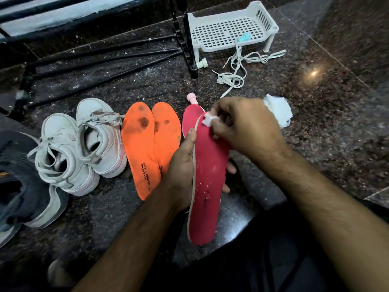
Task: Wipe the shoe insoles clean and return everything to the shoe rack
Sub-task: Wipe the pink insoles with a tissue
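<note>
Risk ahead as our left hand [181, 165] grips the long pink foam insole [207, 175] while our right hand [242, 127] pinches a shredding white tissue wad [207, 120]: crumbs could re-soil it.

The floor [315, 127] is dark speckled polished granite, dusted with pale specks and crossed by thin joint lines. A bright light glare [313, 73] reflects off it at right. A step edge [376, 197] rises at lower right.

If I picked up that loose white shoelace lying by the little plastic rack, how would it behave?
The white shoelace would probably hang limp: it lies in loose loops and curls on the floor. It looks thin and flat, so likely very light. One end runs up into the white plastic rack, so it might snag.
</note>
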`<state>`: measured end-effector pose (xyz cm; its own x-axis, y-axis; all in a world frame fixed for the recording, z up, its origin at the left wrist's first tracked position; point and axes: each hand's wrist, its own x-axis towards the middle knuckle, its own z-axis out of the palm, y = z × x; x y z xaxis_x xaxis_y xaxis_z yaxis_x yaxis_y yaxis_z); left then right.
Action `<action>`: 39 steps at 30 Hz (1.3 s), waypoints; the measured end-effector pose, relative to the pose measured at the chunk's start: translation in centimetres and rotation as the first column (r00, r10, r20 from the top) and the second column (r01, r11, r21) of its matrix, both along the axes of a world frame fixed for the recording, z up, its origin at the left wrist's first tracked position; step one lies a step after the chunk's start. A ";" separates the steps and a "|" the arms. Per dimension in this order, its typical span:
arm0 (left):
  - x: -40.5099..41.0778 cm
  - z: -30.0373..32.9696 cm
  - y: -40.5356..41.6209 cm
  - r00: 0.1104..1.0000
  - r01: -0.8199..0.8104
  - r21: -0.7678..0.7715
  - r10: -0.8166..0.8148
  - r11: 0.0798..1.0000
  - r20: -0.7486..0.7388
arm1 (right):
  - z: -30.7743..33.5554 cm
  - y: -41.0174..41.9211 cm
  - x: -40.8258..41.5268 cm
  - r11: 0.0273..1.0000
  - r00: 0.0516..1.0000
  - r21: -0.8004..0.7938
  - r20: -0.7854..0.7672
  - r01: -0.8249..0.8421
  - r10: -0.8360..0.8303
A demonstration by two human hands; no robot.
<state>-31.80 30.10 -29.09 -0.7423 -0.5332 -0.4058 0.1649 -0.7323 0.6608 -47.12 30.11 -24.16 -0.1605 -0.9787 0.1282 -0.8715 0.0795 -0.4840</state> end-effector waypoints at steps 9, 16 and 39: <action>0.1 -0.5 -0.4 0.998 -0.062 0.045 0.062 0.997 0.019 | -0.2 1.4 1.8 0.973 0.988 0.177 0.074 -0.148 0.137; 0.1 -0.8 -0.1 0.999 -0.043 0.054 0.042 0.998 0.019 | -0.2 1.2 0.9 0.994 0.997 0.104 0.067 -0.037 0.030; -0.6 -0.9 0.2 0.987 -0.148 0.019 0.147 0.989 0.068 | 0.0 1.8 1.9 0.992 0.983 0.123 -0.182 0.018 0.005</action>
